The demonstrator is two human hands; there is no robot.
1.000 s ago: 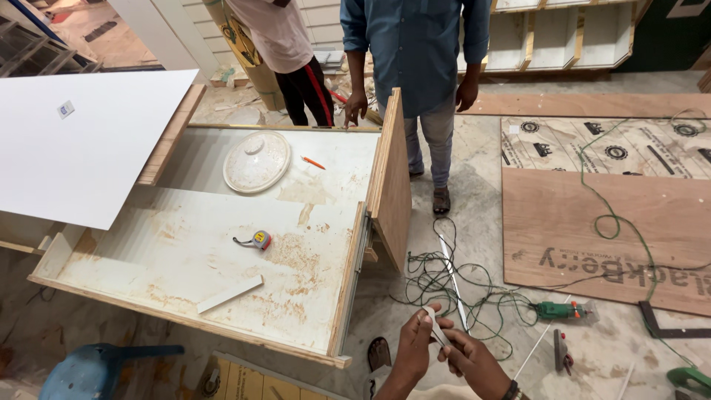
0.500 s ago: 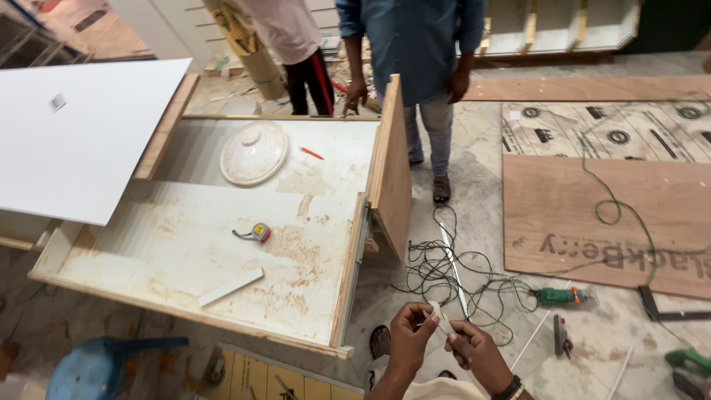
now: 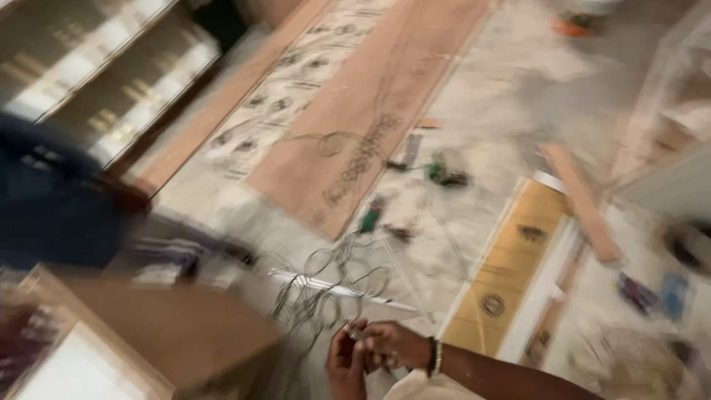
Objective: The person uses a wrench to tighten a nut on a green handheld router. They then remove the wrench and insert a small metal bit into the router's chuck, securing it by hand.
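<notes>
At the bottom edge of the blurred view the person's two hands meet close together: the left hand (image 3: 346, 363) curls its fingers inward, and the right hand (image 3: 392, 346), with a bracelet at the wrist, presses against it, the fingertips of both pinching a small shiny bit at the near end of the wire (image 3: 326, 285). The blur makes it hard to tell just how each finger lies. The wire is thin and grey, and it rises from the fingers into a loose tangle of overlapping loops lying on the dusty floor (image 3: 503, 111) just beyond the hands. A long pale strip (image 3: 337, 287) lies flat across that tangle. To the left, a brown wooden panel (image 3: 163, 326) stands near the hands, and behind it is a dark blue smear of a person's clothing (image 3: 52, 200). To the right a yellowish board (image 3: 511, 259) lies flat on the floor. Further off, a green-handled tool (image 3: 369, 216) rests beside the edge of a large reddish plywood sheet (image 3: 370, 111), and another small green tool (image 3: 444, 175) lies beyond it.
</notes>
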